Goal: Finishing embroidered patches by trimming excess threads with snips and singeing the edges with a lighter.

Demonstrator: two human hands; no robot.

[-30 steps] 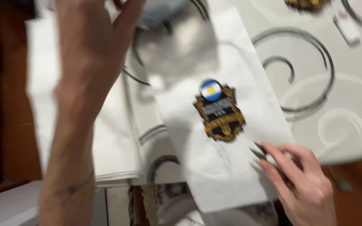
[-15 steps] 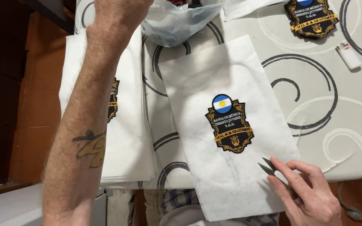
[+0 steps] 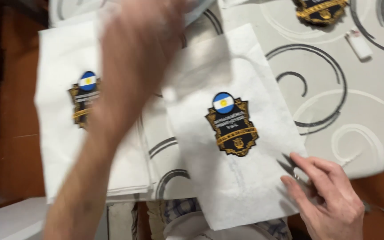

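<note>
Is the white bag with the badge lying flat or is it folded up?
Flat. The white bag lies spread out on the table, its badge fully showing.

We count two hands: the left hand [image 3: 134,66], blurred, and the right hand [image 3: 327,198]. We see two spots of white bags: one single white bag [image 3: 232,133] and one stack of white bags [image 3: 74,115]. We count three crest prints: one on the single bag, one on the stack, one at the top edge [image 3: 321,10]. One small white lighter-like object [image 3: 358,44] lies on the one table [image 3: 356,115].
</note>
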